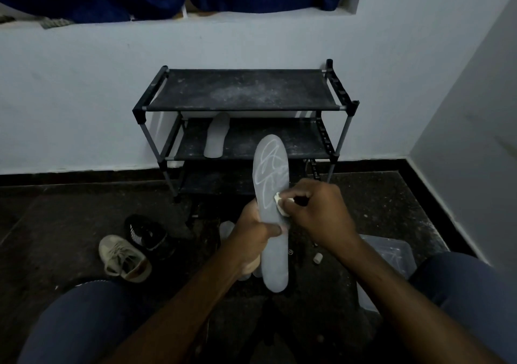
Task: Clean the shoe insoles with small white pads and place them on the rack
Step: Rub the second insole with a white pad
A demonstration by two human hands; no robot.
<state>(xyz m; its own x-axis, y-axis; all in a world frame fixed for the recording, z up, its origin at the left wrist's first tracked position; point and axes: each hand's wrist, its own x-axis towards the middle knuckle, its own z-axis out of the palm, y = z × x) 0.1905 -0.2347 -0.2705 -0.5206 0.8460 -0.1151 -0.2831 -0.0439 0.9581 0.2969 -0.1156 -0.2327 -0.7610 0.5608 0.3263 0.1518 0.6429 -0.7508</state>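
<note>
Against the pale wall at frame centre we see the black rack (pixel 240 92), one insole (pixel 216 135) on its middle shelf. Below it, our left hand (pixel 256 232) grips a grey insole (pixel 272 212); our right hand (pixel 319 210) pinches a white pad (pixel 280 202) against it.

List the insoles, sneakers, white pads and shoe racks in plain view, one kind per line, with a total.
Insoles: 2 (held insole in the left hand; shelved insole on the middle shelf)
Sneakers: 2 (beige sneaker and black sneaker, both on the floor)
White pads: 1 (white pad pinched in the right hand)
Shoe racks: 1 (shoe rack)
Total: 6
</note>
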